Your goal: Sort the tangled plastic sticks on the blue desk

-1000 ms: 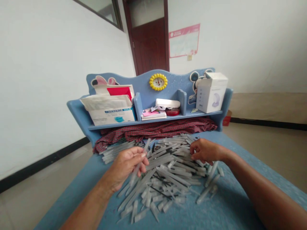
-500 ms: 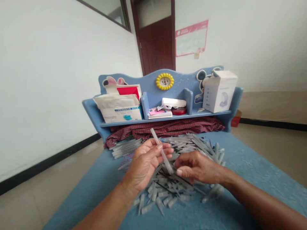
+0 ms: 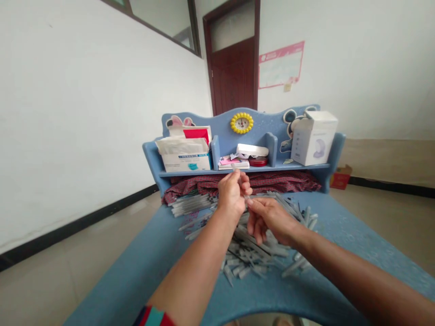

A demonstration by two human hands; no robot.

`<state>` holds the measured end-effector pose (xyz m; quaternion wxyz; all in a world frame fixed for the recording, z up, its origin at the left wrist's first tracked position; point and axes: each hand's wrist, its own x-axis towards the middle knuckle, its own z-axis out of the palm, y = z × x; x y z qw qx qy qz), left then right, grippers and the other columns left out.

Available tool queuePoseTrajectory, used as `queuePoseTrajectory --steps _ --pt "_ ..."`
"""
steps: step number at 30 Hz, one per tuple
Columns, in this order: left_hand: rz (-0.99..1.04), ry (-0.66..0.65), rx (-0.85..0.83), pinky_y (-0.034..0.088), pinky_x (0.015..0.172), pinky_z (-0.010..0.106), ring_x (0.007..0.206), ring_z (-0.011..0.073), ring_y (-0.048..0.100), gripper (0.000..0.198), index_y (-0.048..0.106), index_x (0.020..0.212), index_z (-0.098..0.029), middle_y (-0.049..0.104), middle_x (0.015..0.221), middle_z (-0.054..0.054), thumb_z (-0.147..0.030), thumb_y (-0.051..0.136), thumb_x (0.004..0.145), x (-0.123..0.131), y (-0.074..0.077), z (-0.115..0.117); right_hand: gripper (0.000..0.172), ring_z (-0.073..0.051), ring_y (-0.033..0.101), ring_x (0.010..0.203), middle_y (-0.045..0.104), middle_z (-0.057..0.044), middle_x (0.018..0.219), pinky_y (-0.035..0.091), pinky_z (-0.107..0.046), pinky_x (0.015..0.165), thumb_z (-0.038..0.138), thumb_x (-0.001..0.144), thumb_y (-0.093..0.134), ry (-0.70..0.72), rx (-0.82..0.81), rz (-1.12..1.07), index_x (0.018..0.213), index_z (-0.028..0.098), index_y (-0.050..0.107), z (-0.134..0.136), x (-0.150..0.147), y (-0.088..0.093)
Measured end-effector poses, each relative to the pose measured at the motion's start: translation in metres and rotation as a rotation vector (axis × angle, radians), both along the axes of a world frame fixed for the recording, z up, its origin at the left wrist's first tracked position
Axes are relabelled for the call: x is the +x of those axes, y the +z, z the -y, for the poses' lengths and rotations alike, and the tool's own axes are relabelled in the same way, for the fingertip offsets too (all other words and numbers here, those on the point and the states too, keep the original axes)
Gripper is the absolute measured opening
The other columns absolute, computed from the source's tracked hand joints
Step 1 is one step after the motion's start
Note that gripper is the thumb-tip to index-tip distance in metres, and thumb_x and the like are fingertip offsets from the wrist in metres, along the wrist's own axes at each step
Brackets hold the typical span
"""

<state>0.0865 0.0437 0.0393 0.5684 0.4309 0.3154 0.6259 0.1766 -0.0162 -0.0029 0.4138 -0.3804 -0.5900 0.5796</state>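
A translucent plastic tube [image 3: 233,167] is gripped in my left hand [image 3: 234,192], its far end poking up past the thumb. My right hand [image 3: 272,219] is closed, thumb and forefinger pinched at the tube's near end, the other fingers curled. Whether a smaller part sits between those fingertips is hidden. Below both hands spreads a loose pile of translucent tubes and short caps [image 3: 244,267], with thin dark rods among them. To the left lies a neater bundle of similar tubes [image 3: 190,204].
The blue table [image 3: 136,271] carries a shelf at its back. On that shelf stand a mask box [image 3: 186,162], a red round tin [image 3: 258,161] and a white carton [image 3: 314,138]. Bunched checked cloth [image 3: 288,182] lies beneath it. A yellow clock [image 3: 242,123] is mounted above.
My left hand has moved forward and right with the tube. My right hand has come up from the pile to the tube's near end. The camera view has shifted.
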Motion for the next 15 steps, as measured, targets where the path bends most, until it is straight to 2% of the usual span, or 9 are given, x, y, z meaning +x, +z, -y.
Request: queuePoseTrajectory --steps 2,5,6,7,9,10,12,15 --pt "-0.033 0.096 0.019 0.022 0.034 0.013 0.032 0.0009 0.028 0.025 0.039 0.061 -0.017 0.038 0.048 -0.008 -0.027 0.045 0.083 -0.008 0.014 -0.019 0.038 -0.009 0.048 0.027 0.055 0.003 0.044 0.026 -0.017 0.028 0.052 0.084 0.035 -0.003 -0.024 0.104 0.066 0.019 0.038 0.015 -0.007 0.007" --pt "-0.163 0.206 0.081 0.014 0.033 0.013 0.029 0.0001 0.018 0.029 0.034 0.057 -0.018 0.027 0.041 -0.011 -0.027 0.047 0.082 -0.038 0.031 -0.038 0.041 -0.009 0.05 0.032 0.054 0.001 0.045 0.03 -0.018 0.032 0.048 0.086 0.033 0.242 0.037 0.449 0.059 0.018 0.042 0.048 -0.008 0.007" --pt "-0.231 0.221 0.111 0.013 0.033 0.013 0.029 0.0005 0.019 0.028 0.036 0.057 -0.018 0.029 0.041 -0.011 -0.027 0.046 0.081 -0.049 0.032 -0.04 0.038 -0.01 0.054 0.038 0.057 0.0 0.051 0.032 -0.018 0.036 0.045 0.086 0.035 0.209 0.143 0.575 0.061 0.018 0.044 0.055 -0.004 0.005" --pt "-0.313 0.213 0.14 0.014 0.033 0.014 0.029 0.0011 0.023 0.026 0.039 0.057 -0.017 0.034 0.04 -0.009 -0.026 0.047 0.08 -0.058 0.03 -0.04 0.036 -0.011 0.058 0.046 0.06 -0.002 0.057 0.036 -0.019 0.043 0.042 0.086 0.038 0.102 0.302 0.733 0.062 0.017 0.048 0.058 0.003 0.002" --pt "-0.52 0.137 0.188 0.018 0.034 0.016 0.03 0.0034 0.032 0.021 0.047 0.054 -0.016 0.044 0.04 -0.006 -0.023 0.055 0.073 -0.071 0.018 -0.035 0.033 -0.018 0.063 0.065 0.065 -0.007 0.068 0.04 -0.024 0.056 0.037 0.087 0.038 -0.137 0.511 1.071 0.067 0.017 0.055 0.053 0.019 -0.002" --pt "-0.631 0.085 0.21 0.021 0.035 0.017 0.032 0.005 0.036 0.018 0.051 0.052 -0.016 0.047 0.04 -0.005 -0.02 0.059 0.067 -0.074 0.008 -0.032 0.032 -0.021 0.064 0.071 0.066 -0.009 0.071 0.04 -0.026 0.059 0.036 0.086 0.039 -0.183 0.528 1.222 0.07 0.016 0.058 0.046 0.029 -0.004" --pt "-0.827 0.015 0.262 0.026 0.039 0.019 0.035 0.0073 0.041 0.015 0.054 0.048 -0.015 0.048 0.038 -0.004 -0.014 0.063 0.06 -0.076 -0.013 -0.026 0.028 -0.025 0.064 0.076 0.068 -0.014 0.078 0.041 -0.029 0.063 0.032 0.085 0.042 -0.206 0.484 1.447 0.078 0.015 0.063 0.029 0.047 -0.008" --pt "-1.054 -0.004 0.345 0.031 0.047 0.021 0.044 0.0102 0.046 0.011 0.059 0.047 -0.016 0.051 0.042 -0.004 -0.011 0.063 0.055 -0.073 -0.038 -0.022 0.024 -0.03 0.065 0.08 0.068 -0.019 0.085 0.043 -0.033 0.065 0.025 0.082 0.045 -0.198 0.382 1.615 0.083 0.013 0.066 0.01 0.065 -0.018"
